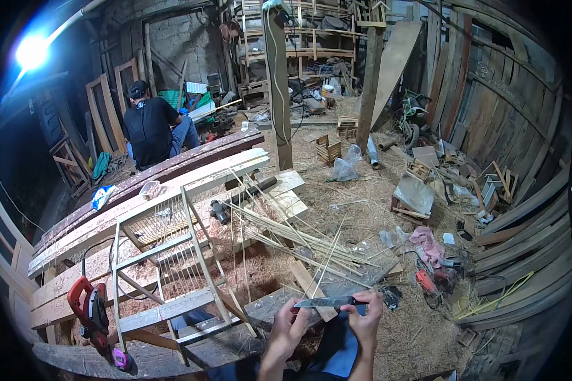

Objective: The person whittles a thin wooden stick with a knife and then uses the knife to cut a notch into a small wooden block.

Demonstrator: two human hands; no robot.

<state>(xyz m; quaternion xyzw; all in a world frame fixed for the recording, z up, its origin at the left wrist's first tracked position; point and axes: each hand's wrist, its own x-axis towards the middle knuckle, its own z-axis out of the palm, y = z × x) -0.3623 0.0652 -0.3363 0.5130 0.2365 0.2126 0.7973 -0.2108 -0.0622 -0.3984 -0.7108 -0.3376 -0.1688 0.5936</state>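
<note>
A knife (324, 303) with a grey blade and a dark handle lies level between my hands. My right hand (366, 314) is closed around its handle, thumb along the near side. At the other end, my left hand (288, 327) has its fingers closed at the blade's tip. Beneath the blade is a flat wooden board (311, 286), partly hidden by the knife. Thin bamboo-like strips (299, 238) lie in a loose bundle just beyond my hands. Left of them, a slatted wooden frame (165, 254) leans over the bench.
A red power tool (90, 311) and a pink tape measure (121, 359) are at the left. Long planks (190, 181) cross the bench. A person (149, 124) sits beyond with their back turned. Red tools (428, 281) and a pink cloth (428, 246) lie among shavings at the right.
</note>
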